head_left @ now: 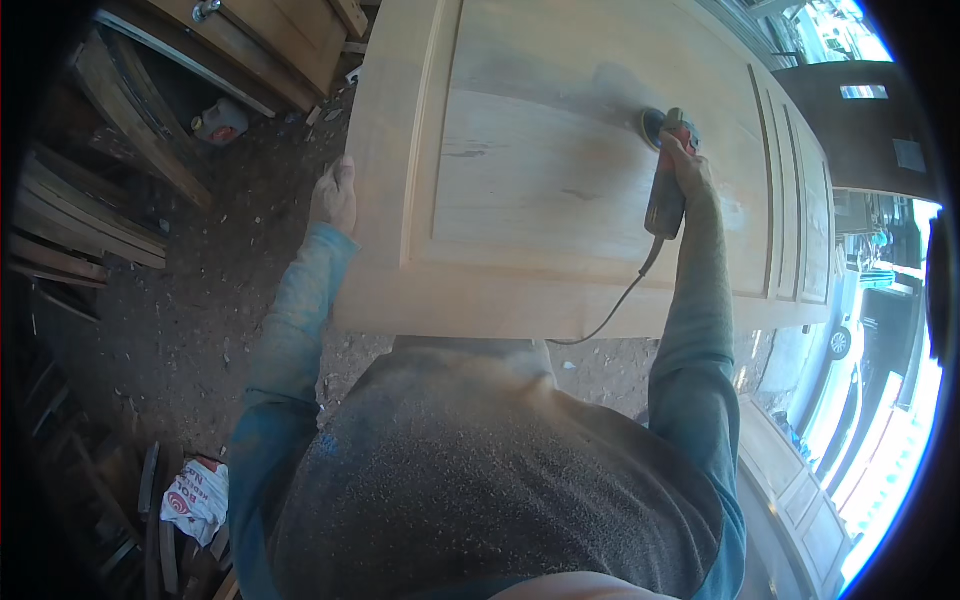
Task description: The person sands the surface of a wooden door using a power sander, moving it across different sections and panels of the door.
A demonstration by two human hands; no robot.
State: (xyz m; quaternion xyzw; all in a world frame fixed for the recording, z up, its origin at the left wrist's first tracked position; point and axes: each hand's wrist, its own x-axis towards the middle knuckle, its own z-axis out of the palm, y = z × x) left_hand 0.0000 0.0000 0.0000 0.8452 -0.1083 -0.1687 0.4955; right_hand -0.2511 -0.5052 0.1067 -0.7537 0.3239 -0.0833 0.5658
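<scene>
A pale wooden door (560,150) with a raised panel lies flat in front of me. My right hand (688,165) grips a red and grey power sander (668,175) whose round pad rests on the panel's right part, amid a grey haze of dust. Its black cord (620,300) trails back over the near edge of the door. My left hand (335,195) rests on the door's left edge, fingers curled over it. My dusty dark apron (480,470) fills the lower middle of the view.
Planks and wood offcuts (90,220) are stacked on the dirt floor at the left. A small plastic canister (220,122) stands near another wooden door (270,40) at the top left. A crumpled white and red bag (197,497) lies at the lower left. More panelled doors (800,200) stand at the right.
</scene>
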